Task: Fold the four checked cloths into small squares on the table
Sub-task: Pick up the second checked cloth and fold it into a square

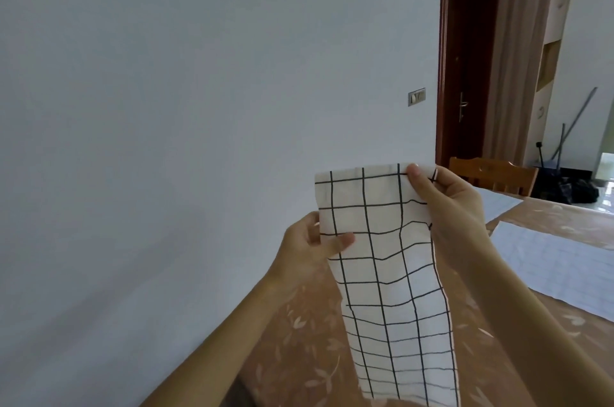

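Observation:
A white cloth with a black check point(382, 260) hangs as a long narrow strip in the air above the table point(299, 356). My right hand point(445, 203) pinches its top right corner. Lower down, my left hand point(315, 247) grips its left edge, thumb on the front. The strip's bottom end reaches down near the frame's lower edge. Two more pale checked cloths lie flat on the table at the right, a near cloth point(558, 267) and a far cloth point(498, 203).
The table carries a brown cover with a leaf pattern and runs along a plain white wall point(166, 107) on the left. A wooden chair point(495, 174) stands at the far end. Behind it are a dark door point(465, 74) and a curtain.

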